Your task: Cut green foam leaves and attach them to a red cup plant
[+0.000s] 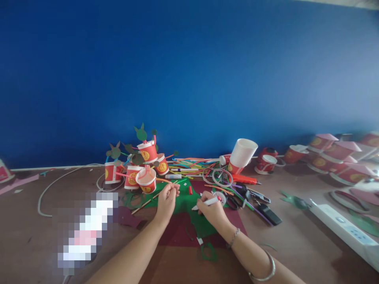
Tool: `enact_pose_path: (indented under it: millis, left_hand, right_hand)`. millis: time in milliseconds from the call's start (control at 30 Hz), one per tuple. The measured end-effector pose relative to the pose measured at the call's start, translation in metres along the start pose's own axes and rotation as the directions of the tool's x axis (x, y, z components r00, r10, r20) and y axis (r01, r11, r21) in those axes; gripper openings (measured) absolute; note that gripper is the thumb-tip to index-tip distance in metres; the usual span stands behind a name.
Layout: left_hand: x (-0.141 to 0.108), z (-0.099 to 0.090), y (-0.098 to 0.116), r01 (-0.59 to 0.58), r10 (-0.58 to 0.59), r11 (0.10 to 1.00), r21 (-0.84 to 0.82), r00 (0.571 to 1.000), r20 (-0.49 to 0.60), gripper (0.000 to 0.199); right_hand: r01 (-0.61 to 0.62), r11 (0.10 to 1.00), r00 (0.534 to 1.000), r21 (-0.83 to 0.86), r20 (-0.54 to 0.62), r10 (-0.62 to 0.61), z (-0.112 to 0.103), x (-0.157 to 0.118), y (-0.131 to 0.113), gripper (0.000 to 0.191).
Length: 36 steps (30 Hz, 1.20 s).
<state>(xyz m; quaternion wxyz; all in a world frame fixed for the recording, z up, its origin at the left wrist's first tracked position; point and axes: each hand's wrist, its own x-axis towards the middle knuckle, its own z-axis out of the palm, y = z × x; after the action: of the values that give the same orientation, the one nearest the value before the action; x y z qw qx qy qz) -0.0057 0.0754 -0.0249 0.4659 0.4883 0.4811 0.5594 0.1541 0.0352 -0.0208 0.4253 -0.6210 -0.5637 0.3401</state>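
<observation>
My left hand (167, 197) is closed, fingertips pinched together beside the end of an orange straw (162, 180). What it pinches, if anything, is too small to make out. That straw sticks out of a red-and-white paper cup (146, 182). A white marker (207, 203) with a red end lies in the grip of my right hand (211, 211), its tip pointing left over green paper (182, 203). Between the hands a small red cap (190, 190) rests on that paper. Left of my left hand, a thin wooden stick (146, 205) slants across the table.
More decorated paper cups (113, 172) stand at left, some stacked. Behind the hands lie colourful straws (192, 162), a stack of white cups (242, 152), a roll of tape (220, 198) and an orange glue gun (244, 180). A power strip (343, 227) is at right.
</observation>
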Motion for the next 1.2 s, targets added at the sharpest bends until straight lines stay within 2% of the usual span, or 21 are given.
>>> enact_pose_path:
  millis: [100, 400, 600, 900, 1200]
  left_hand:
    - [0.0001, 0.0009, 0.0007, 0.008, -0.009, 1.0, -0.025, 1.0, -0.008, 0.026]
    - [-0.0007, 0.0005, -0.0007, -0.043, 0.044, 0.998, 0.043, 0.999, -0.019, 0.036]
    - [-0.0008, 0.0003, -0.0004, -0.046, 0.048, 0.998, 0.048, 0.998, -0.031, 0.033]
    - [-0.0007, 0.0006, 0.0014, -0.027, 0.027, 1.0, 0.005, 1.0, -0.002, 0.018]
    - [-0.0002, -0.0027, -0.0024, -0.091, 0.088, 0.99, 0.103, 0.995, 0.036, 0.02]
  right_hand:
    - [-0.003, 1.0, 0.999, 0.004, -0.034, 0.003, 0.0, 0.001, 0.0018, 0.019]
    - [0.001, 1.0, 1.0, -0.016, -0.009, -0.001, 0.0003, 0.001, 0.0031, 0.019]
    - [-0.004, 1.0, 1.0, -0.005, 0.009, 0.004, 0.0004, 0.0, 0.0019, 0.019]
    - [0.027, 1.0, 1.0, -0.002, -0.01, -0.027, -0.0009, 0.0013, 0.0021, 0.02]
    - [0.019, 1.0, 1.0, -0.004, 0.016, -0.019, 0.0002, 0.0005, 0.0018, 0.02]
